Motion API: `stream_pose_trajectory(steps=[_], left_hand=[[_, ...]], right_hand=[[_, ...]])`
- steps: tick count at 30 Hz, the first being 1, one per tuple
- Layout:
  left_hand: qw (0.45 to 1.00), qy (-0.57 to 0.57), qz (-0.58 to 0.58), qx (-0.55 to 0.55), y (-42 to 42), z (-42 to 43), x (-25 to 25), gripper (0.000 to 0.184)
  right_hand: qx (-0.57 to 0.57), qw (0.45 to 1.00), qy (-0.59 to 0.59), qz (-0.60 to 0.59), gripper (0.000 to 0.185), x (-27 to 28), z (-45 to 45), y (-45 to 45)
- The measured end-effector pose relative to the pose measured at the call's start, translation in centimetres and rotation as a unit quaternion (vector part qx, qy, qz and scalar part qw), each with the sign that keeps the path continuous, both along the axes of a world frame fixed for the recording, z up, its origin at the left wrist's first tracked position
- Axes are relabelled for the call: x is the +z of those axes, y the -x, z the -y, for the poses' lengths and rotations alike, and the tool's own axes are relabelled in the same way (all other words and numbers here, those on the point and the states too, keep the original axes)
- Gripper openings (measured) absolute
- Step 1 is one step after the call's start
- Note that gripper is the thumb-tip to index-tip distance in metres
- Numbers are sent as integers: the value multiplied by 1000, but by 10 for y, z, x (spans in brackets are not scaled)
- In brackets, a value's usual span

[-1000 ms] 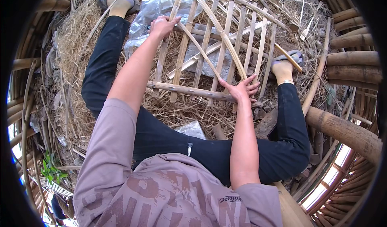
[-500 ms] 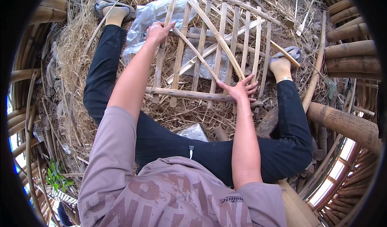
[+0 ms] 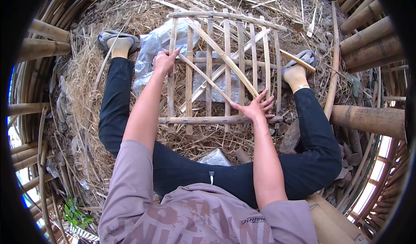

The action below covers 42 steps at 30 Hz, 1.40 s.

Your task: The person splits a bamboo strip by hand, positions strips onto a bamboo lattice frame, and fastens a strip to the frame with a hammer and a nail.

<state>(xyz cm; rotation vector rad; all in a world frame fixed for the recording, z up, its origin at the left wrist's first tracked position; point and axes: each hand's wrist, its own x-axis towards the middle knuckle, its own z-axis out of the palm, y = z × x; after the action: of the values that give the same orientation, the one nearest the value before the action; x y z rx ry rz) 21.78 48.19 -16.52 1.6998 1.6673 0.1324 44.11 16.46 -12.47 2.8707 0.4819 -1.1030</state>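
A bamboo lattice frame (image 3: 208,81) lies between my legs, with upright slats crossed by top, middle and bottom bars. My left hand (image 3: 164,62) is closed at its left slat, at the upper end of a thin bamboo strip (image 3: 203,75). That strip slants down to the thumb of my right hand (image 3: 255,109). The right fingers are spread over the lower right slats, above the bottom bar (image 3: 203,120). A wider bamboo strip (image 3: 223,56) crosses from the top bar down to the right fingers. Another pale strip (image 3: 197,93) slants beneath the slats.
A grey block (image 3: 223,88) lies under the frame, beside a clear plastic sheet (image 3: 149,49). Dry straw (image 3: 86,101) covers the ground. Thick bamboo poles (image 3: 368,119) stand at the right. My sandalled feet flank the frame, and a wrapped block (image 3: 215,158) lies near my lap.
The view has shifted, so the frame appears lower and more level. Both hands keep about the same places on the frame and strips.
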Motion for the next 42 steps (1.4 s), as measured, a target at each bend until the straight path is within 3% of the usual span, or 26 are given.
stream_pose_trajectory(steps=[4, 10, 36, 42], left_hand=[[998, -65, 15, 3, 0, 3, -6, 66], [1000, 14, -1, -3, -1, -2, 1, 69], [999, -30, 18, -12, -1, 3, 5, 67], [999, -7, -33, 16, -7, -2, 3, 90]], right_hand=[[-1, 1000, -4, 0, 172, -4, 1, -1], [-9, 1000, 5, -4, 170, -3, 0, -1], [-8, 1000, 1, -13, 172, -2, -1, 0], [0, 1000, 18, -11, 175, -2, -3, 0]])
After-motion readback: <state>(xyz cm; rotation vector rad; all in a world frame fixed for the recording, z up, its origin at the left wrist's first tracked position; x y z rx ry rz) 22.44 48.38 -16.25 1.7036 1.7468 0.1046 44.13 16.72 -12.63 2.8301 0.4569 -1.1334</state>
